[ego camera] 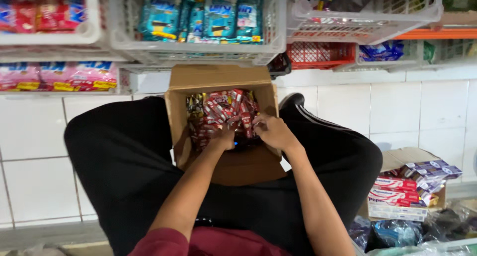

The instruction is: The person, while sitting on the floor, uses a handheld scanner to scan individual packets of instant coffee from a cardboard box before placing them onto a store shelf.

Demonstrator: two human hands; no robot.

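Cardboard box (233,169), open, flaps spread, between the seated person's knees: holds red sachets (223,109), jumbled, long axes pointing every way. Left hand (223,137) and right hand (272,132) both reach in, palms down, fingers curled onto sachets. White basket (198,50) above: teal packets (208,12), upright.

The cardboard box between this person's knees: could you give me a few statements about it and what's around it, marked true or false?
1. Both hands, left hand and right hand, reach into the cardboard box. True.
2. The box holds red sachets. True.
3. The box stands on a shelf. False: it sits on the floor between the legs.
4. The crate above it is black. False: it is white, holding teal packets.
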